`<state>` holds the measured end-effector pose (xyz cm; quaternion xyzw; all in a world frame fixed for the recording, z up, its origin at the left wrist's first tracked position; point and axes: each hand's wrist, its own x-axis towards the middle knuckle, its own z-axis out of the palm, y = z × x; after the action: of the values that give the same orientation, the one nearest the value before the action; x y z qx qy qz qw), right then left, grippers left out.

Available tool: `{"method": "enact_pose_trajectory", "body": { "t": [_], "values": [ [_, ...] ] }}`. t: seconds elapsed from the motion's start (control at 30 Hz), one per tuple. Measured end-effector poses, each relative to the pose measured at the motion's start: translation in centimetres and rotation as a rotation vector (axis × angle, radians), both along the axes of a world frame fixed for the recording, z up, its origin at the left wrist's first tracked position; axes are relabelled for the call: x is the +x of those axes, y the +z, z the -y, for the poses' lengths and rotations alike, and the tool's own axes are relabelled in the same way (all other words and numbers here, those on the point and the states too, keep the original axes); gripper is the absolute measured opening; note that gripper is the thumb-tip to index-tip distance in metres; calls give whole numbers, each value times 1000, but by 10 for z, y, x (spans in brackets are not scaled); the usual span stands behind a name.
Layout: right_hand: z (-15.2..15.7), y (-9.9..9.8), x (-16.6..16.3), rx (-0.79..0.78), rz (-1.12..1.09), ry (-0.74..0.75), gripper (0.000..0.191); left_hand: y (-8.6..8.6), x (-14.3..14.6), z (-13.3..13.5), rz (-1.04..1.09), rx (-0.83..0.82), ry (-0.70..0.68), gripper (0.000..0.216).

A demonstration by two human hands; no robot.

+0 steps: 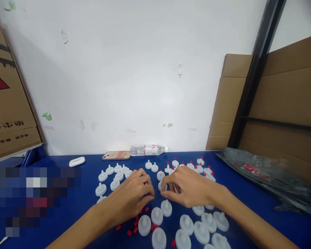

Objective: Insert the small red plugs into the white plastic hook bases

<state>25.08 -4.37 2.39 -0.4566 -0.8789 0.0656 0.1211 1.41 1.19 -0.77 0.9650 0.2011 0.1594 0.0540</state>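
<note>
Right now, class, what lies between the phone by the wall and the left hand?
In the head view, several white spouted caps lie between the phone and the left hand.

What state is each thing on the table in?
Left hand, fingers curled, hold unclear
Right hand, fingers curled, hold unclear
White pieces at left, upright, uncapped
White pieces at front, upright, uncapped
White pieces at rear right, mostly red-capped
Loose red caps, scattered
Bottle, on its side, capped
Phone, lying flat
White oblong item, lying flat
Grey bag, crumpled, red bits showing
</note>
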Motion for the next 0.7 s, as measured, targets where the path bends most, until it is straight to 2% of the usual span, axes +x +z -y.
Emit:
{"method": "enact_pose_trajectory", "body": {
  "t": [0.13,0.2,0.33,0.47,0.57,0.7],
  "values": [
    [-2,-2,6,-246,-19,10,31,4,-7,-1,-52,-100,24,4],
    [-5,-7,8,-296,-9,7,39,5,-9,-2,-66,-149,34,4],
    [-10,-16,7,-254,-4,54,34,6,-10,0,-90,-225,40,8],
    [-9,-12,5,-208,-18,81,30,6,-9,4,-88,-270,59,11],
    [-6,-4,5,-176,-44,0,33,5,-7,3,-16,-254,94,10],
    [-6,-3,4,-100,-42,-76,39,2,-3,0,148,-154,138,9]
  ]
}}
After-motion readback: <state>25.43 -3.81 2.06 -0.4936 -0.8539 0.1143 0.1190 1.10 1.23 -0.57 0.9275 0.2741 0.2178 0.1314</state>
